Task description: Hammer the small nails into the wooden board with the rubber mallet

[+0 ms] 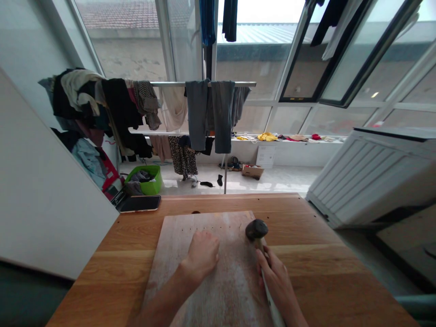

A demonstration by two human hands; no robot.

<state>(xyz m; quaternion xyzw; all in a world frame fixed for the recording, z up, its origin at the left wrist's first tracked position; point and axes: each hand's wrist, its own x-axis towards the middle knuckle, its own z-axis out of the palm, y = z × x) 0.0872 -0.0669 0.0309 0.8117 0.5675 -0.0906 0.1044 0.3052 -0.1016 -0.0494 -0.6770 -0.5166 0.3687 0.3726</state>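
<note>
A pale, worn wooden board lies flat on the table. A row of small dark dots, nails or holes, runs near its far edge. My left hand rests on the middle of the board with its fingers curled into a fist; whatever may be inside it is hidden. Wrapped around the light handle of a hammer is my right hand, at the board's right edge. The hammer's dark, blunt head points away from me, above the board's far right corner.
On the brown wooden table, a phone lies at the far left corner. Beyond stand a clothes rack with hanging laundry and a green basket. A white ribbed cabinet is at the right, and a white panel at the left.
</note>
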